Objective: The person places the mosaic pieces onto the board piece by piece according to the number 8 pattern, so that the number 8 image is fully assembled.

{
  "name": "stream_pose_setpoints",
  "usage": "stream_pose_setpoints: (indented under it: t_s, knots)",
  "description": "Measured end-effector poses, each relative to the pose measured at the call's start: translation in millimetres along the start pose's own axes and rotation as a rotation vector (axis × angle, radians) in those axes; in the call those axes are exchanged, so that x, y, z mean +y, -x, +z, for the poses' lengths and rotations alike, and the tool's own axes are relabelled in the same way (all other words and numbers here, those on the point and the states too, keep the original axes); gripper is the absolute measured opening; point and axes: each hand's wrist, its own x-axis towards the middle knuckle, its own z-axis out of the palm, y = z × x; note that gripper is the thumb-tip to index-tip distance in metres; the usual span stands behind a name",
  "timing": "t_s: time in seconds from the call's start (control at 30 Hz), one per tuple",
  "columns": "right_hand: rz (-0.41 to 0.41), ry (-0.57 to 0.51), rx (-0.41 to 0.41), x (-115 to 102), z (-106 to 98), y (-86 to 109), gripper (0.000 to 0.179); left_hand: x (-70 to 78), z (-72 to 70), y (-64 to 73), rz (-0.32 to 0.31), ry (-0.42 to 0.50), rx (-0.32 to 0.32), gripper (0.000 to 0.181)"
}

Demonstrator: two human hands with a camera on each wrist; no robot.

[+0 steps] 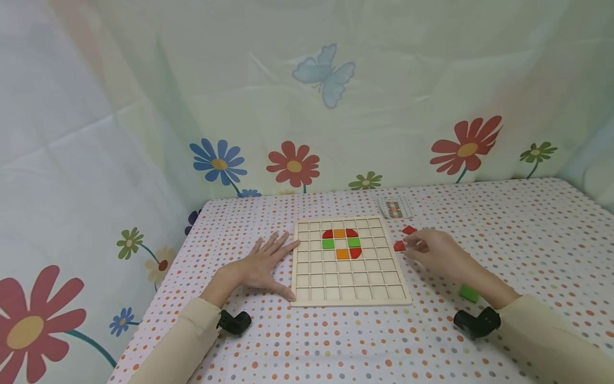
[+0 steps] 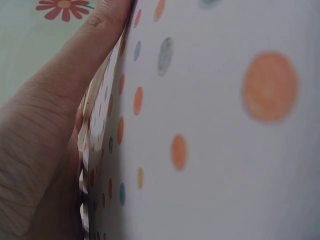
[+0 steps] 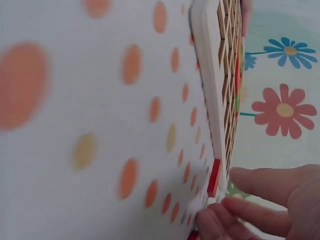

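Observation:
A wooden grid board (image 1: 352,305) lies on the dotted cloth, with orange and green squares and red quarter-round tiles (image 1: 355,253) set in its cells. My left hand (image 1: 261,265) is spread flat beside it, a fingertip and the thumb touching the left edge. To the right of the board, my right hand (image 1: 434,253) hovers low with fingers bent, by a red quarter-round tile (image 1: 400,246) and another red tile (image 1: 409,230). In the right wrist view, thumb and forefinger stand apart near the red tile (image 3: 214,178), with nothing visible between them.
A small pattern card (image 1: 395,208) lies behind the board. A green tile (image 1: 469,293) sits near my right wrist, partly under the forearm. Flowered curtain cloth (image 1: 268,106) hangs behind and to the left of the table.

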Motion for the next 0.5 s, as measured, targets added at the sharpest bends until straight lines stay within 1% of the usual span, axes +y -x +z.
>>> stream_pose_setpoints:
  t_s: [0.1,0.23,0.4,0.5]
  knots:
    - [0.053,0.04,-0.017,-5,2,-10.5,0.032,-1.6,0.4,0.2,-0.002,-0.002,0.002,0.124]
    - [0.094,0.056,-0.013,-11,3,-19.3,0.031,-1.4,0.4,-0.1,-0.003,-0.009,0.006,0.125]
    - [0.127,0.025,-0.006,-13,4,-24.7,0.031,0.8,-0.6,-0.2,0.003,-0.02,0.002,0.124]
    - [0.13,-0.006,-0.026,-15,5,-26.6,0.03,2.0,-1.3,0.6,0.001,-0.02,-0.003,0.124]
